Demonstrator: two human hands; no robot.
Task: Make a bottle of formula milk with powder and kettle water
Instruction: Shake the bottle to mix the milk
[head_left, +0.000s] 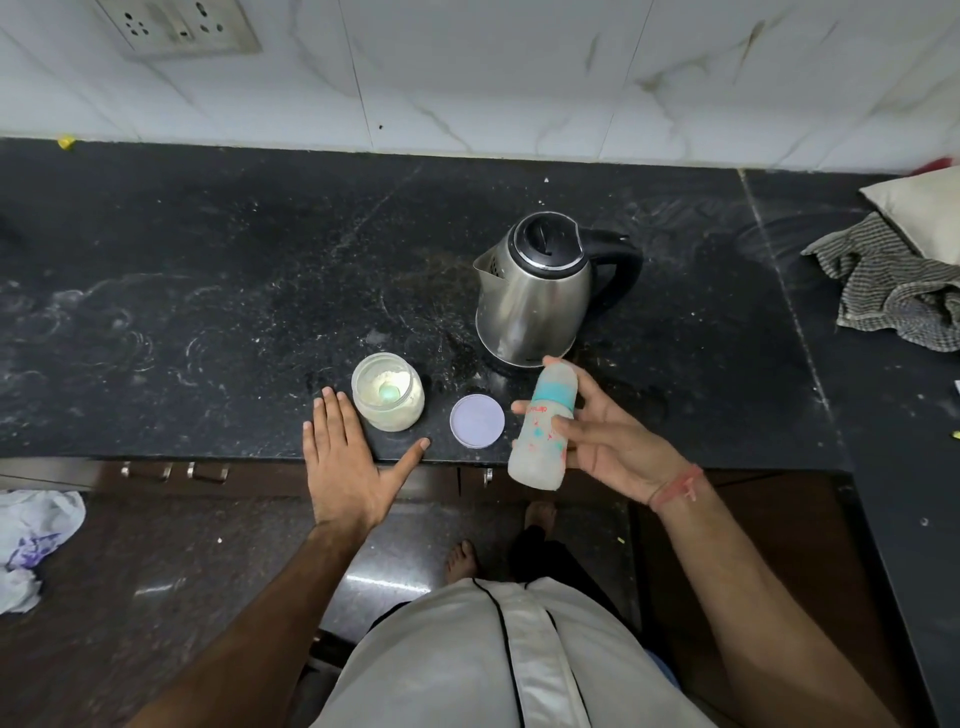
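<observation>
Steel kettle (535, 296) stands behind. Right hand (608, 441) grips capped bottle (540, 426) above counter (208, 291) edge; left hand (343, 457) flat beside open powder jar (388, 391). Uncap over counter, keep upright.

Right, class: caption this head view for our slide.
Right hand grips baby bottle; left hand flat beside open powder jar, kettle behind.

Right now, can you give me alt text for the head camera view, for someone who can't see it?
The person's right hand holds a frosted plastic baby bottle with a teal band above the edge of a black stone counter, while the left hand lies flat beside an open clear jar of white powder. A round lilac lid and a steel kettle sit nearby.
</observation>
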